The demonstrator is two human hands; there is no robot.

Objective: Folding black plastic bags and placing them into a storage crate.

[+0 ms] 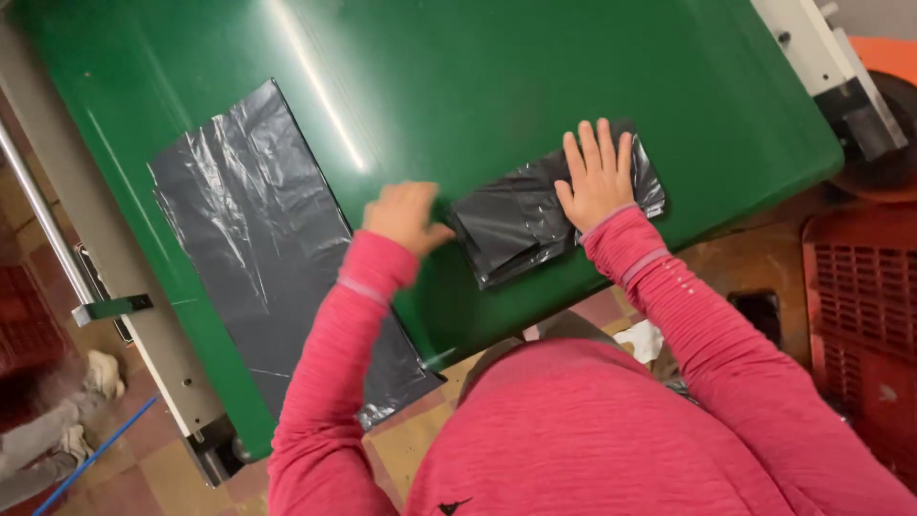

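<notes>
Pink sleeves nearest; right hand [599, 180] flat, fingers spread on folded black bag [521, 225] — left hand [406, 216] blurred, grip unclear; flat bag [253, 239] overhangs green surface [497, 86].

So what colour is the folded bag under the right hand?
Glossy black folded bag, right hand on it; head view.

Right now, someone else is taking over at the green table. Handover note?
Left hand: blurred, at the left edge of the folded black bag; grip unclear.
Right hand: open, flat on the folded bag, pressing it to the green table.
Done: this bag is folded into a small bundle.
Left: a second black bag lies flat and unfolded at left, its end overhanging the table's near edge.
</notes>
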